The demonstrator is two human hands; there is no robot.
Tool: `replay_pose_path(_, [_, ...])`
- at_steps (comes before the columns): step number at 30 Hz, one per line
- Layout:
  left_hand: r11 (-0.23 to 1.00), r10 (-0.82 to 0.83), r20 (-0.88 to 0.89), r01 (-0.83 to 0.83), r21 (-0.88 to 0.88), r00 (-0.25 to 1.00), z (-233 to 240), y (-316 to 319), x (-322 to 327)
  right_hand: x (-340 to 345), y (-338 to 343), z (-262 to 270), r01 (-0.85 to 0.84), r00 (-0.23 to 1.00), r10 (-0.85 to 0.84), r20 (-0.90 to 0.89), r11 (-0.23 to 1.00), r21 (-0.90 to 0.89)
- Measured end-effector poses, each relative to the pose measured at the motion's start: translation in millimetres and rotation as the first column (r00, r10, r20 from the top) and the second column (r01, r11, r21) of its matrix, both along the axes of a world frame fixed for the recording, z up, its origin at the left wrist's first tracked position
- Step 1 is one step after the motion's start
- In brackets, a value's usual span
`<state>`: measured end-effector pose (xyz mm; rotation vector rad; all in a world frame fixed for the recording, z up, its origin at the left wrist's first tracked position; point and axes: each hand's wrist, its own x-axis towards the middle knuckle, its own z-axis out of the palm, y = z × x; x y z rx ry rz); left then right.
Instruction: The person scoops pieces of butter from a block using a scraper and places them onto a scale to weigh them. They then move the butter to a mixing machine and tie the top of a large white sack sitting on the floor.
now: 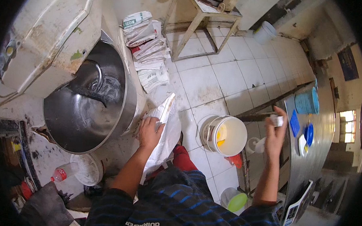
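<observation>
My left hand point(149, 134) grips the upper part of a white woven sack point(165, 135) that stands upright against my legs. The sack's folded top edge points away from me. Raised at the right, my right hand point(275, 135) holds a small white object point(277, 120) between its fingers; what it is I cannot tell. Left of the sack is the steel bowl point(86, 121) of a large dough mixer, with a curved dough hook point(99, 74) and a whitish residue inside. A white bucket point(233, 136) with something yellow in it stands on the floor between my hands.
Folded sacks point(150, 51) are stacked beyond the mixer. A metal-framed stand point(203, 26) is at the back. To the right runs a steel table point(306, 167) with a blue pail point(307, 100) and blue scrapers. A green-rimmed container point(237, 201) and a plastic bottle point(64, 171) are near me.
</observation>
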<state>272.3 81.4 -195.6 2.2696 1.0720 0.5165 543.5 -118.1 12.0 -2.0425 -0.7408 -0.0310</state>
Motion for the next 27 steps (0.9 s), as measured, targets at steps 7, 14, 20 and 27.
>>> replay_pose_path(7, [0.987, 0.159, -0.208, -0.147, 0.072, 0.965, 4.0, 30.8, 100.6, 38.0, 61.6, -170.9, -0.443, 0.824, 0.251, -0.508, 0.845, -0.301])
replay_pose_path(14, [0.968, 0.11, -0.29, -0.036, 0.249, 0.951, -25.5, 49.2, 109.2, 19.4, 144.0, -232.2, -0.64, 0.704, 0.438, -0.559, 0.733, -0.231])
replay_pose_path(20, [0.982, 0.19, -0.107, -0.187, 0.037, 0.976, -19.7, 54.0, 108.2, 7.1, 179.0, -255.3, -0.72, 0.588, 0.477, -0.654, 0.677, -0.154])
replay_pose_path(27, [0.66, 0.43, 0.058, -0.27, -0.701, 0.901, -30.5, 56.3, 80.0, -2.2, 204.2, -250.6, -0.74, 0.337, 0.405, -0.85, 0.672, 0.027])
